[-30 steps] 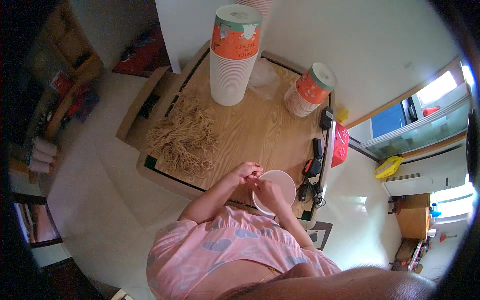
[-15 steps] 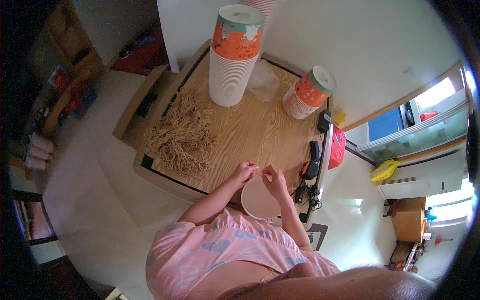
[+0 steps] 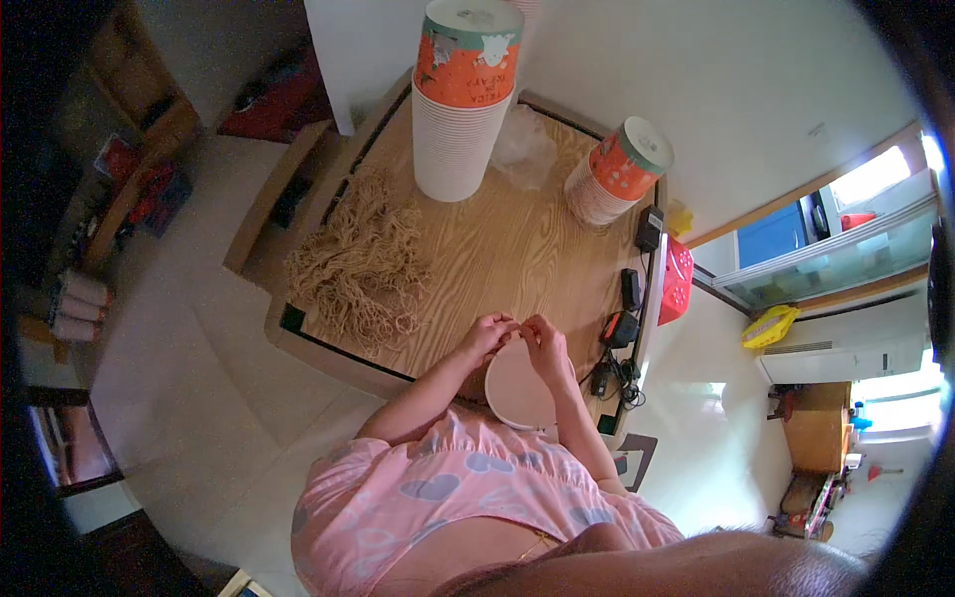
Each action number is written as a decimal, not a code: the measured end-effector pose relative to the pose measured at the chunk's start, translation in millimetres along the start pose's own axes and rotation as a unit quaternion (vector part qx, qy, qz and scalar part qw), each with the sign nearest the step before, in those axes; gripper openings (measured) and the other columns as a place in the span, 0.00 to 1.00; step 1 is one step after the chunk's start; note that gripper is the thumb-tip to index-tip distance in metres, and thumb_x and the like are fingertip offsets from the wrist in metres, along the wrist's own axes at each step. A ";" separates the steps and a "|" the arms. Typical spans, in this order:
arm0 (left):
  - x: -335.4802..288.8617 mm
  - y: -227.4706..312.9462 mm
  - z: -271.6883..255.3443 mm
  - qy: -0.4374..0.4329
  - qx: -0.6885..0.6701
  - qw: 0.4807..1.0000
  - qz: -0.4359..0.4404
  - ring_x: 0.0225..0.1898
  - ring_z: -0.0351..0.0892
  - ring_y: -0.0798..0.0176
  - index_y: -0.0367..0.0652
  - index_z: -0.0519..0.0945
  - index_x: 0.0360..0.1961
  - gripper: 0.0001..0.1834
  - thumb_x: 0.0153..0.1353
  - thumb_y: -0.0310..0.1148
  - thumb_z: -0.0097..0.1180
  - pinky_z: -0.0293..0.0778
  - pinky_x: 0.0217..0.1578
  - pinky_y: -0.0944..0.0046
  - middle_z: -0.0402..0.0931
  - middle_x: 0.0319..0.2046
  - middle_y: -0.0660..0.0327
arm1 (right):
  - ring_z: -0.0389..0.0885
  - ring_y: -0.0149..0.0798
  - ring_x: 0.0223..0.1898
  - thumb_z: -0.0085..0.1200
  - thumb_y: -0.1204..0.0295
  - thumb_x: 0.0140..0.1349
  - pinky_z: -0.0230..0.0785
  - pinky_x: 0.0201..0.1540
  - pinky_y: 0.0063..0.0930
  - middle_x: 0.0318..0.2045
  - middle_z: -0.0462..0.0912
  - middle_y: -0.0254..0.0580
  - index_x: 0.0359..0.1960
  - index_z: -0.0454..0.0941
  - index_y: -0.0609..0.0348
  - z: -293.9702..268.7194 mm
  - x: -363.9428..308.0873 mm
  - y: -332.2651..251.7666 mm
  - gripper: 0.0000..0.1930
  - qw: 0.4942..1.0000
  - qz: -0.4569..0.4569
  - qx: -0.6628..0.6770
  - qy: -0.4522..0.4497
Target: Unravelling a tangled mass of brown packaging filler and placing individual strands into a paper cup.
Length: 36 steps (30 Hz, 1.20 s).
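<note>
Currently, head view: one white bucket [image 3: 519, 393], at the counter's [image 3: 497, 254] near edge, toward its right corner. Left hand [image 3: 487, 335] and right hand [image 3: 545, 345], close together by the bucket's far rim; grip, cannot tell. Twine heap [image 3: 360, 267], along the left edge. Risk: bucket dropping off the near edge, if knocked by a forearm.

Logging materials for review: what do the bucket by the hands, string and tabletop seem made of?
Bucket: probably paperboard, matte, smooth pale surface. String: likely plant fibre, dull tan, crinkled strands. Tabletop: wood or laminate, low sheen, grain showing.
</note>
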<state>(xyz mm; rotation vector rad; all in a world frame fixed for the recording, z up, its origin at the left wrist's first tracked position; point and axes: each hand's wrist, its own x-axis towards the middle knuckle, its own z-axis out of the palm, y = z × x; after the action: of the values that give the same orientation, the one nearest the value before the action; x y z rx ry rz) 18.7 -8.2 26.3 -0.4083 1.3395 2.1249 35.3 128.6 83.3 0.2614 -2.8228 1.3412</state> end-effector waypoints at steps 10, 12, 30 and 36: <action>6.1 -4.3 -3.4 -0.012 0.024 0.998 0.053 0.16 0.63 0.77 0.44 0.76 0.26 0.06 0.52 0.35 0.56 0.59 0.17 0.76 0.67 0.15 0.71 | 0.77 0.39 0.24 0.46 0.75 0.56 0.68 0.27 0.26 0.21 0.76 0.46 0.29 0.70 0.63 1.4 0.5 -1.4 0.04 0.999 0.024 -0.007 0.030; 7.1 -5.5 -4.1 -0.023 0.042 0.997 0.062 0.16 0.63 0.76 0.44 0.77 0.27 0.06 0.52 0.35 0.56 0.59 0.17 0.75 0.67 0.15 0.71 | 0.76 0.38 0.23 0.46 0.75 0.56 0.67 0.26 0.26 0.21 0.75 0.45 0.28 0.70 0.63 1.9 1.3 -2.2 0.03 0.999 0.022 -0.007 0.037; 4.0 -2.5 -5.0 -0.016 0.002 0.999 0.045 0.18 0.65 0.76 0.44 0.76 0.26 0.04 0.51 0.32 0.55 0.61 0.20 0.75 0.69 0.18 0.71 | 0.76 0.36 0.28 0.52 0.77 0.52 0.69 0.33 0.25 0.26 0.75 0.44 0.27 0.72 0.64 -6.8 -7.2 -1.3 0.04 0.999 -0.013 -0.013 0.027; 4.7 -2.7 -1.4 -0.006 0.059 0.995 0.074 0.20 0.66 0.76 0.43 0.77 0.26 0.04 0.51 0.31 0.56 0.63 0.21 0.75 0.70 0.18 0.70 | 0.76 0.37 0.28 0.50 0.76 0.53 0.69 0.33 0.26 0.24 0.75 0.44 0.27 0.71 0.64 -0.9 -2.8 0.4 0.03 0.998 0.040 -0.012 0.039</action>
<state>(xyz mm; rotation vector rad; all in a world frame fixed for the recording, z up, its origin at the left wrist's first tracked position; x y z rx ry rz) 16.7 -7.1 21.2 -0.2546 1.5222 2.1489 37.9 130.0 83.3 0.0948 -2.8103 1.3007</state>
